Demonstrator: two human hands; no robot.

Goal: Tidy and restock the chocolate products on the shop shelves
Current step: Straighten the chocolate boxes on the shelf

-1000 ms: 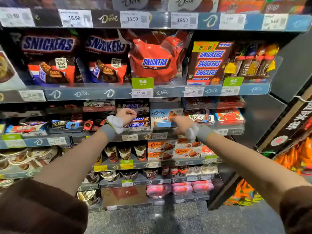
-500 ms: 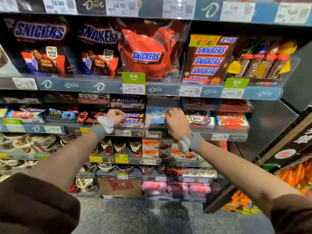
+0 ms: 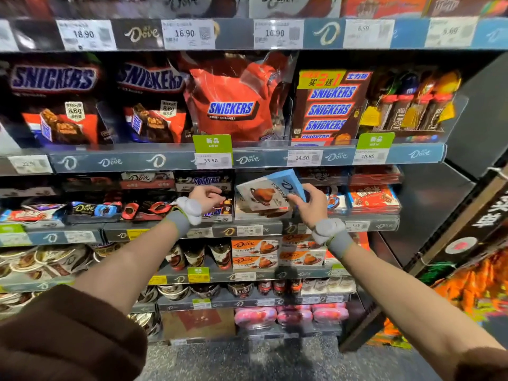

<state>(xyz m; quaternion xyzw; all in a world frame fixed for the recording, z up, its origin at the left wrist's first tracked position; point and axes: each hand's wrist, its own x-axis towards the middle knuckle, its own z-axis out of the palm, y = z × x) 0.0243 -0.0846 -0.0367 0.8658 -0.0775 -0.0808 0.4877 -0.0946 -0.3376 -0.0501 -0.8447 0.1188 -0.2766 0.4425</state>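
A light blue and white Dove chocolate box [image 3: 268, 189] is tilted up in front of the third shelf, above a stack of the same boxes [image 3: 261, 213]. My right hand [image 3: 309, 206] grips it by its lower right corner. My left hand [image 3: 207, 198] reaches into the Snickers bar boxes [image 3: 206, 181] just left of it, fingers curled at the packs; whether it holds one is hidden. Both wrists wear grey bands with white trackers.
Big Snickers bags [image 3: 233, 103] and boxes [image 3: 330, 105] fill the shelf above. Orange Dove boxes [image 3: 255, 254] and jars sit one shelf down. Red wafer packs [image 3: 373, 199] lie right of my right hand. A dark display stand [image 3: 467, 229] juts in at the right.
My right hand has lifted a blue Dove box off its stack and tilted it up. My left hand stayed at the Snickers boxes. The camera has moved closer.
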